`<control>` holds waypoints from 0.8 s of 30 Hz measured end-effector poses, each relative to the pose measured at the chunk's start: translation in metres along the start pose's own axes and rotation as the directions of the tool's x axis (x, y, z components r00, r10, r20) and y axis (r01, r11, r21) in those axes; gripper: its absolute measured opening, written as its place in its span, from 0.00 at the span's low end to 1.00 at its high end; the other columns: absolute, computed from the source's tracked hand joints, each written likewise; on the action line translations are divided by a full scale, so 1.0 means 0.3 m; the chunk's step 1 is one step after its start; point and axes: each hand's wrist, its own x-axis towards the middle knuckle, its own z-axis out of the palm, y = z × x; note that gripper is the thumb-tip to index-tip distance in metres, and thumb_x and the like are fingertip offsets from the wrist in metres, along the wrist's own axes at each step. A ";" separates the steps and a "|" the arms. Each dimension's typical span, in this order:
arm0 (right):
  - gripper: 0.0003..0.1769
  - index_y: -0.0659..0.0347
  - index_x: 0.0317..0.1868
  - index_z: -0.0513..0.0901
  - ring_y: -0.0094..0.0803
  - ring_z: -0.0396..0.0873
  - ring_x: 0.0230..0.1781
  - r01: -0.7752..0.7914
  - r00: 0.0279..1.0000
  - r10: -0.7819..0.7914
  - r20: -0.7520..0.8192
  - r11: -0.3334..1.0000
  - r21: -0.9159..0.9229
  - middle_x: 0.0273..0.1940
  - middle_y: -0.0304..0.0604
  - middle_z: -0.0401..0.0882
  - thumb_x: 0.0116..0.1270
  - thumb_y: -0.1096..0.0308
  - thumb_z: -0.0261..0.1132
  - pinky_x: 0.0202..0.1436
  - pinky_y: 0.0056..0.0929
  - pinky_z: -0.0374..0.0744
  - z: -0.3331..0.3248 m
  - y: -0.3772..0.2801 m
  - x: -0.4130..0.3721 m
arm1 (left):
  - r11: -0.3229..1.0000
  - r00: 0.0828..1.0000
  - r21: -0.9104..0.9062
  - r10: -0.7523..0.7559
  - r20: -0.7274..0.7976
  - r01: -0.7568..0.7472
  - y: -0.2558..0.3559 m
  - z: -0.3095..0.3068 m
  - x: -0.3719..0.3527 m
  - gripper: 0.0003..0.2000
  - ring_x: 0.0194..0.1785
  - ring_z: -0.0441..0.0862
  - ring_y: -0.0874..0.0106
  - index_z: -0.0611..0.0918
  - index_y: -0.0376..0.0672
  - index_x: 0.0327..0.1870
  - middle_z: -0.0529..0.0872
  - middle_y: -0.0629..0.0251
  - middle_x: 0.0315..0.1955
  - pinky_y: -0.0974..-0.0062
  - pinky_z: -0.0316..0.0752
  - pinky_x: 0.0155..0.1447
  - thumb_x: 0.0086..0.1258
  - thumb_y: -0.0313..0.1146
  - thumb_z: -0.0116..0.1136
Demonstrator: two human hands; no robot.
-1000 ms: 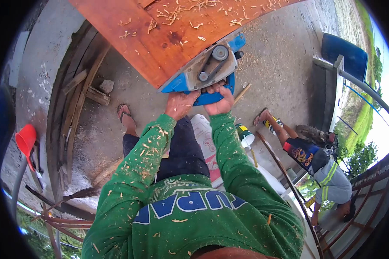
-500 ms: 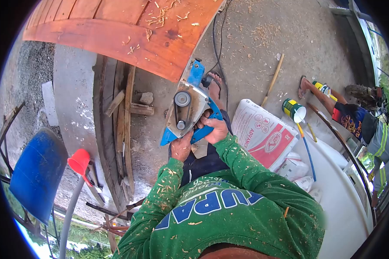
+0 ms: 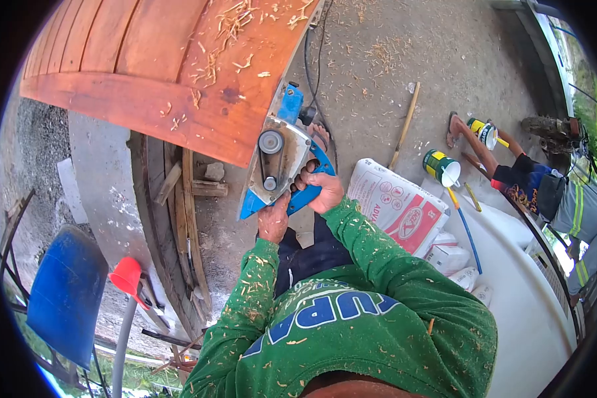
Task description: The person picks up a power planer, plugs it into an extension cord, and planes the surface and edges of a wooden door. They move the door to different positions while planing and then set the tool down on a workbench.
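A blue and grey electric hand planer (image 3: 287,147), its drive belt and two pulleys exposed, lies along the right edge of an orange-brown wooden door (image 3: 146,99), near the door's lower corner. My right hand (image 3: 324,191) is closed around the planer's blue handle. At the planer's rear end, my left hand (image 3: 274,219) grips the body; its fingertips are partly hidden behind the tool. Curled wood shavings (image 3: 229,26) lie on the door, and smaller chips cling to my green sleeves. A black power cord (image 3: 306,60) runs away beyond the planer.
A printed sack (image 3: 398,205) lies right of my legs. Paint cans (image 3: 441,167), a wooden stick (image 3: 406,126) and a blue-handled tool (image 3: 467,232) are farther right. Another person (image 3: 530,182) works at the right edge. Timber planks (image 3: 187,232), a red scoop (image 3: 126,275) and a blue drum (image 3: 69,292) are left.
The planer has slid forward along the door's edge with both hands on it, so more of it sits beside the door. The whole view has shifted slightly.
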 end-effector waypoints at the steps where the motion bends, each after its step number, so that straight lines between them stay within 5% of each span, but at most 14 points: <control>1: 0.10 0.55 0.38 0.73 0.33 0.71 0.31 0.007 1.000 -0.007 0.001 1.000 -0.006 0.25 0.35 0.70 0.55 0.74 0.61 0.41 0.38 0.70 0.010 -0.028 0.017 | 1.000 1.000 0.019 0.013 -0.019 -0.013 0.006 0.004 0.032 0.15 0.44 0.81 0.55 0.80 0.46 0.47 0.84 0.54 0.39 0.60 0.74 0.47 0.59 0.21 0.53; 7: 0.11 0.53 0.38 0.73 0.33 0.70 0.30 0.008 0.999 -0.007 0.032 1.000 -0.013 0.26 0.36 0.71 0.54 0.75 0.59 0.39 0.38 0.70 0.067 -0.210 0.131 | 1.000 1.000 0.000 -0.012 -0.015 0.012 0.077 0.022 0.252 0.13 0.44 0.80 0.54 0.80 0.45 0.46 0.83 0.55 0.39 0.58 0.73 0.48 0.60 0.23 0.53; 12: 0.08 0.56 0.35 0.72 0.35 0.71 0.29 0.050 0.995 -0.045 0.085 0.997 -0.064 0.26 0.38 0.71 0.54 0.75 0.59 0.37 0.40 0.71 0.053 -0.381 0.274 | 0.993 0.979 -0.041 0.100 -0.179 -0.109 0.177 0.022 0.515 0.12 0.44 0.80 0.54 0.79 0.45 0.47 0.82 0.53 0.40 0.57 0.73 0.46 0.63 0.24 0.51; 16: 0.06 0.58 0.33 0.72 0.36 0.72 0.29 0.154 0.982 -0.159 -0.106 0.987 -0.054 0.26 0.40 0.72 0.54 0.74 0.59 0.40 0.43 0.73 0.156 -0.556 0.385 | 0.980 0.963 0.002 0.194 -0.186 -0.197 0.156 0.139 0.771 0.12 0.39 0.81 0.56 0.78 0.46 0.49 0.83 0.55 0.37 0.59 0.73 0.43 0.65 0.26 0.50; 17: 0.07 0.58 0.34 0.72 0.36 0.72 0.30 0.159 0.985 -0.167 -0.052 0.979 -0.127 0.26 0.40 0.72 0.54 0.74 0.58 0.41 0.43 0.73 0.173 -0.624 0.422 | 0.976 0.958 0.010 0.215 -0.187 -0.217 0.149 0.176 0.830 0.12 0.37 0.82 0.57 0.78 0.46 0.49 0.84 0.55 0.36 0.60 0.73 0.42 0.65 0.27 0.50; 20: 0.08 0.58 0.37 0.71 0.35 0.71 0.30 0.209 0.978 -0.202 0.053 0.963 -0.171 0.26 0.39 0.71 0.55 0.73 0.58 0.42 0.42 0.72 0.236 -0.758 0.482 | 0.991 0.994 -0.100 0.080 -0.078 -0.088 0.312 0.048 0.991 0.12 0.33 0.82 0.59 0.78 0.47 0.48 0.84 0.56 0.32 0.62 0.74 0.40 0.66 0.29 0.48; 21: 0.09 0.58 0.37 0.70 0.35 0.70 0.30 0.235 0.971 -0.224 0.087 0.959 -0.159 0.26 0.39 0.70 0.55 0.73 0.58 0.42 0.41 0.71 0.256 -0.776 0.482 | 0.935 0.984 -0.307 -0.159 0.083 0.177 0.373 -0.003 1.007 0.11 0.33 0.82 0.59 0.78 0.48 0.47 0.84 0.57 0.30 0.62 0.75 0.40 0.65 0.28 0.47; 23: 0.10 0.57 0.38 0.70 0.34 0.69 0.30 0.186 0.974 -0.174 0.148 0.980 -0.074 0.26 0.38 0.69 0.55 0.72 0.58 0.42 0.40 0.70 0.157 -0.743 0.438 | 0.918 0.976 -0.388 -0.003 -0.216 -0.083 0.394 0.002 0.941 0.11 0.32 0.82 0.59 0.78 0.49 0.46 0.84 0.58 0.30 0.62 0.75 0.40 0.65 0.29 0.48; 24: 0.11 0.57 0.39 0.69 0.34 0.68 0.30 0.157 0.972 -0.149 0.180 0.987 -0.032 0.26 0.37 0.68 0.55 0.72 0.58 0.42 0.39 0.70 0.134 -0.712 0.407 | 0.960 0.972 -0.237 0.099 -0.213 -0.149 0.339 0.055 0.874 0.12 0.33 0.82 0.60 0.79 0.50 0.47 0.84 0.59 0.30 0.62 0.75 0.40 0.64 0.28 0.49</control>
